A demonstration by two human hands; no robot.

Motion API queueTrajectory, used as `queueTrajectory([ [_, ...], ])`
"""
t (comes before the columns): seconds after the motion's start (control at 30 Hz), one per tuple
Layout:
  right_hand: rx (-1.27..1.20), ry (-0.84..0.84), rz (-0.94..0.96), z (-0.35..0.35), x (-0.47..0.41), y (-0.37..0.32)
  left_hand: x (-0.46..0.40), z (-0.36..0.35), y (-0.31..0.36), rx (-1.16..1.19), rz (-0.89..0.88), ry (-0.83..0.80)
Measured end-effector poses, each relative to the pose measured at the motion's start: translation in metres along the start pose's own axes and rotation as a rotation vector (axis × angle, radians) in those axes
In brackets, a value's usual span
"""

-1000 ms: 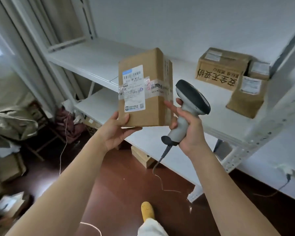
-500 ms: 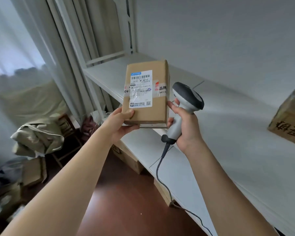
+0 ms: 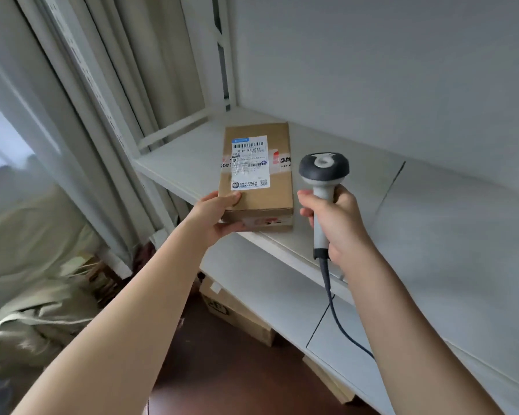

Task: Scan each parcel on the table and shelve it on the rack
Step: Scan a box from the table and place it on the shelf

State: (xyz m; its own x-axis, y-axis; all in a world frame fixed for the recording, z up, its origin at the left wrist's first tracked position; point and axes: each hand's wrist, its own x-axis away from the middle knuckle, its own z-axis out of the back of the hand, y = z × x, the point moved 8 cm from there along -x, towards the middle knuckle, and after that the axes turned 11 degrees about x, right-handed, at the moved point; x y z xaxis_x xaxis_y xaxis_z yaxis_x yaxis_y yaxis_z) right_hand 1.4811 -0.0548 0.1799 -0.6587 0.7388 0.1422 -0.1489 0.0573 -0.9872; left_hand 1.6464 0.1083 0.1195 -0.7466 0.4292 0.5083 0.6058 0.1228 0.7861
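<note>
My left hand (image 3: pixel 219 214) grips the near corner of the parcel (image 3: pixel 256 178), thumb on top, label up, so I can lay it flat on the rack (image 3: pixel 432 223). My right hand (image 3: pixel 336 226) clasps the scanner (image 3: pixel 322 187) just right of the parcel, clear of its path.

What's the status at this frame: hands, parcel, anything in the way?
Left hand grips the parcel at its near corner. Right hand holds the scanner. Parcel lies label-up on the shelf. Nothing in the way.
</note>
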Motion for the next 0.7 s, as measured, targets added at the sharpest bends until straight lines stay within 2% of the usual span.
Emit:
queueTrajectory([
  [0.2,0.215,0.037,-0.008,-0.048,-0.041,-0.018,-0.074,0.012,0.054,-0.164,0.04,0.078],
  [0.4,0.37,0.082,-0.045,-0.066,-0.089,-0.018,-0.139,0.007,0.092,-0.201,0.044,0.108],
  [0.53,0.421,0.088,-0.071,-0.072,-0.126,-0.014,-0.183,0.014,0.125,-0.157,-0.076,0.289],
  [0.63,0.45,0.078,-0.11,-0.073,-0.15,-0.01,-0.204,0.016,0.141,-0.28,-0.127,0.47],
  [0.7,0.469,0.056,-0.138,-0.075,-0.161,-0.009,-0.226,0.007,0.132,-0.131,-0.034,0.398],
])
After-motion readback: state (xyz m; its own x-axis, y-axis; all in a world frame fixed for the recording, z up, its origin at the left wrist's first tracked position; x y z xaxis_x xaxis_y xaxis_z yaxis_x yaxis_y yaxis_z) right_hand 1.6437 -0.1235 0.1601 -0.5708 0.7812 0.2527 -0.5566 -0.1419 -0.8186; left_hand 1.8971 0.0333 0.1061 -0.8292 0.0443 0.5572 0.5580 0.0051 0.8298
